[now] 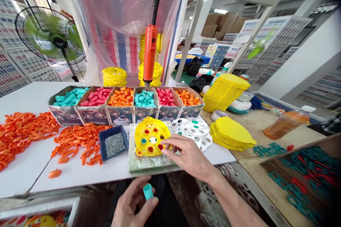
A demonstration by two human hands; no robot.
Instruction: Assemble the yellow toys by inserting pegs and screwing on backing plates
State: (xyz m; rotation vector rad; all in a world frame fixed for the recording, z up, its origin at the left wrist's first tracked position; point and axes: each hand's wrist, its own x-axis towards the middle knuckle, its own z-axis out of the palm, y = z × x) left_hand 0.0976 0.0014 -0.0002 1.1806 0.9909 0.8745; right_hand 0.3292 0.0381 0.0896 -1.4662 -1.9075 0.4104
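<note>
**Two hands, a yellow toy part and a little blue-green cup**

The left hand (134,204) is at the bottom middle of the frame, in front of the tabletop (80,177). Its thumb and fingers are closed around a small blue-green cup (148,191). The right hand (190,156) reaches in from the lower right to the lower right side of a round yellow part (152,127). Its thumb and finger tips are on either side of a red piece (160,147) in a hole there, but I cannot tell if they pinch it.

The yellow part is in the middle of the frame, on a flat green block (138,167). It has more round holes, some with color in them. White plates with holes (191,127) lie just to its right. A dark blue tray (101,145) full of tiny silver screws (114,145) is just left of the block.

Orange flat pieces (77,140) lie in heaps on the left. Behind the yellow part, a row of boxes (119,115) holds blue-green, pink and orange bits. An orange power screwdriver (150,53) hangs over them, tip down. Yellow sheets (231,134) sit in piles on the right.
</note>
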